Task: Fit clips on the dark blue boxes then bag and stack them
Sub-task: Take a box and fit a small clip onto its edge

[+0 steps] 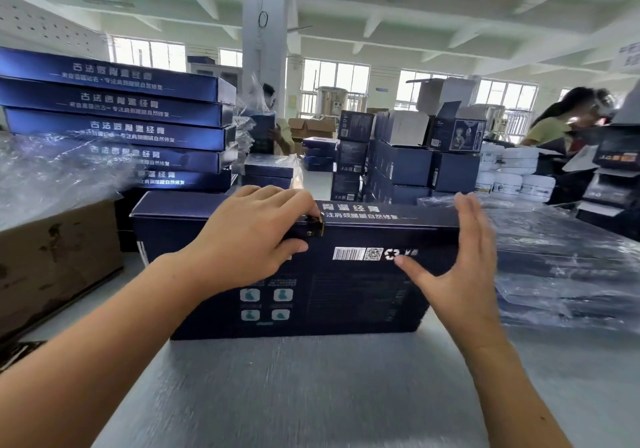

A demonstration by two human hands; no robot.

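Pinching a small dark clip (313, 226) against the top edge of the dark blue box (346, 292), the left hand (249, 236) has fingers and thumb curled around it. Right of that grip, the right hand (457, 274) is spread flat, thumb touching the box's near face. The box stands on edge on the grey table (311, 395); pressing unevenly could tip it or skew the clip.
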